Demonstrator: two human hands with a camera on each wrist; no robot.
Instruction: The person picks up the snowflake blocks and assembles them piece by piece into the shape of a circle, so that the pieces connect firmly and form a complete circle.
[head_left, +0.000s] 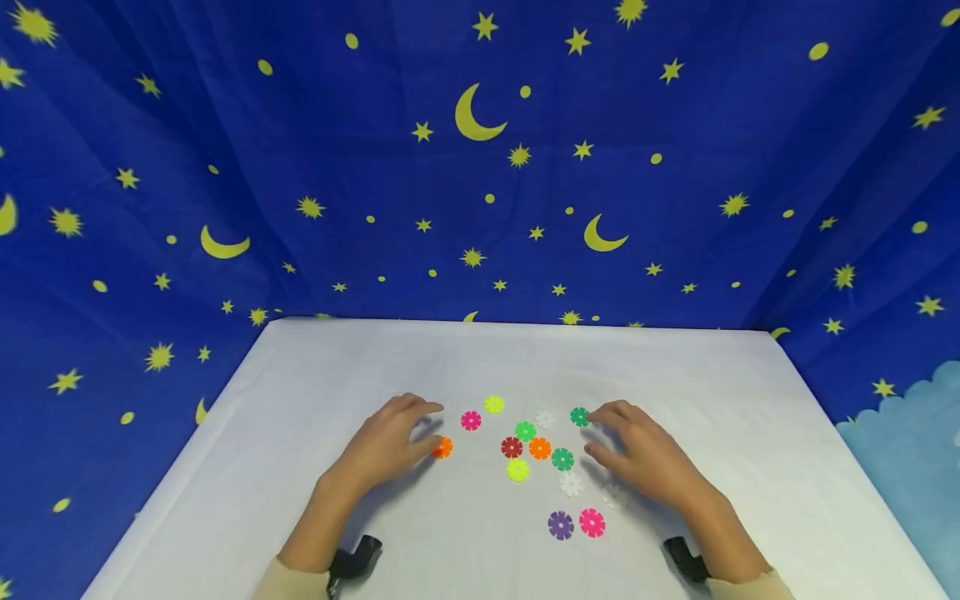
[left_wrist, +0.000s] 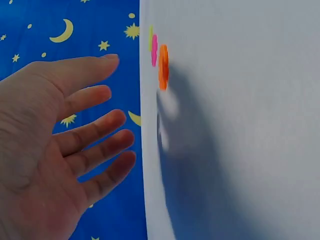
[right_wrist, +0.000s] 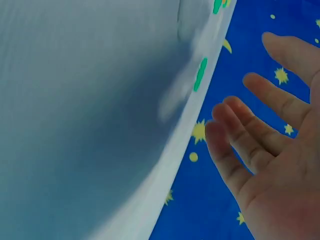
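Just right of a dark red, round plastic disc with a notched edge (head_left: 512, 447), got a bright orange notched disc (head_left: 540, 448), lying flat on a white cloth-like tabletop (head_left: 697, 375). Slightly beyond the dark red disc, a bright green notched disc (head_left: 526, 431), then a pale white notched disc (head_left: 543, 418) further out. Close on its near side, a lime-yellow notched disc (head_left: 517, 470). Nearer and off to its right, a purple notched disc (head_left: 561, 525) beside a hot-pink notched disc (head_left: 592, 523), not touching.

Well left of the dark red disc, can see the left hand (head_left: 392, 437) hovering with fingers loosely spread and thumb apart, holding nothing. Overlapping a second orange notched disc (head_left: 442, 448) with the thumb tip in the head view, but clear of it in the left wrist view.

Well right of the dark red disc, same deal with the right hand (head_left: 641, 450): relaxed, slightly bent fingers, nothing gripped. Looks fingertip-close to a teal-green notched disc (head_left: 579, 417) from the head, yet clear of every disc showing in the right wrist view.

Far beyond the dark red disc, deep-blue cloth (head_left: 397, 92) printed with yellow moons and stars.
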